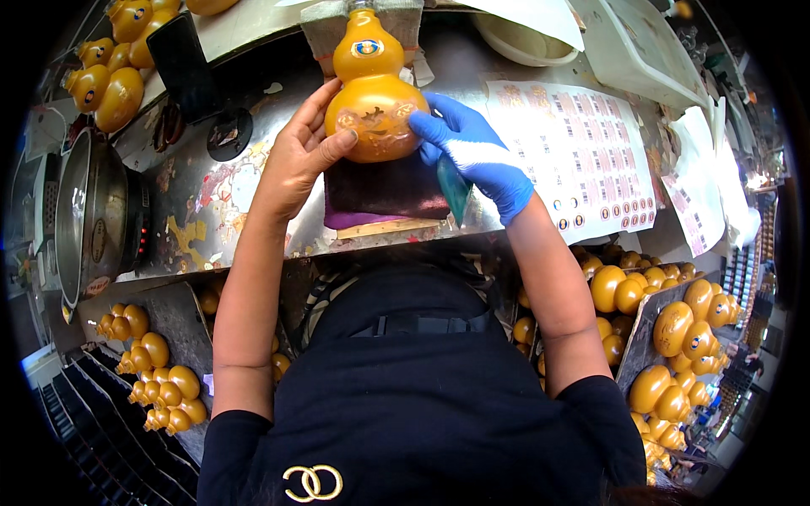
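At top centre, the bare left hand [297, 160] is cupping an orange gourd bottle [371, 88]. The gloved right hand [469, 145] is pressing spread fingers against it above a purple cloth [384, 192].

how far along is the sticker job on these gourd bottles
Done: the gourd bottle in hand already carries a round sticker on its upper bulb. In hand: the bare left hand steadies it on a dark cloth while the blue-gloved right hand presses a label on its lower bulb. Left: the sticker sheet remains mostly full, and bottles fill the trays; their labelling is unclear.
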Available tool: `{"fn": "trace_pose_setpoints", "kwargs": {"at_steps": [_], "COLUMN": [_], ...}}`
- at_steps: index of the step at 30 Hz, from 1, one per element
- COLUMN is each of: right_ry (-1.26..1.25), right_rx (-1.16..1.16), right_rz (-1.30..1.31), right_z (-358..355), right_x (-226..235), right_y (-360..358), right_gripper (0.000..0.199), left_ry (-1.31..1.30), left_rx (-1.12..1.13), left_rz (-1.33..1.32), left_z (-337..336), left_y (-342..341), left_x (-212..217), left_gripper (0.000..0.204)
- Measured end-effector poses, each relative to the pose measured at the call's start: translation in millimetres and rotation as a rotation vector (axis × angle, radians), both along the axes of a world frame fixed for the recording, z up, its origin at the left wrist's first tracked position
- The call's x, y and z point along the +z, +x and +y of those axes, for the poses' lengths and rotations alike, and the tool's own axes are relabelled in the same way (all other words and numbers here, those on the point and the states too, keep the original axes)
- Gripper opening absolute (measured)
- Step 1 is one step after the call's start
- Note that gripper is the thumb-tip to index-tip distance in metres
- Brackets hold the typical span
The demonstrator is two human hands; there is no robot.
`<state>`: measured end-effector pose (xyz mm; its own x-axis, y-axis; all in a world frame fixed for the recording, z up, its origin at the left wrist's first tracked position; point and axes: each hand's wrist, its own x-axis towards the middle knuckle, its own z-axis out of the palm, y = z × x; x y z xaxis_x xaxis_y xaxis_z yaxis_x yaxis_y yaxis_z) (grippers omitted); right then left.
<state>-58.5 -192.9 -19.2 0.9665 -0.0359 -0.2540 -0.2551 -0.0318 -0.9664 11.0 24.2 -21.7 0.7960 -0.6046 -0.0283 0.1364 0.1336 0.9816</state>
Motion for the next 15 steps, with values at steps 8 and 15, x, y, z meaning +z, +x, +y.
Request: {"fn": "trace_pose_setpoints", "kwargs": {"at_steps": [8, 15], "right_ry": [0.031, -0.025], "right_rx": [-0.009, 0.05], "right_rz": [-0.033, -0.057], "right_z": [-1, -1], "right_x": [-3, 3], "right_y": [-2, -6], "right_gripper": [0.062, 0.066], "left_ry": [-0.026, -0.035], "left_rx": [-0.004, -0.015], "left_rz": [0.034, 0.026], "left_z": [1, 3], "left_y": [2, 2], "left_x": [0, -4], "left_gripper": [0.077, 0.076]}}
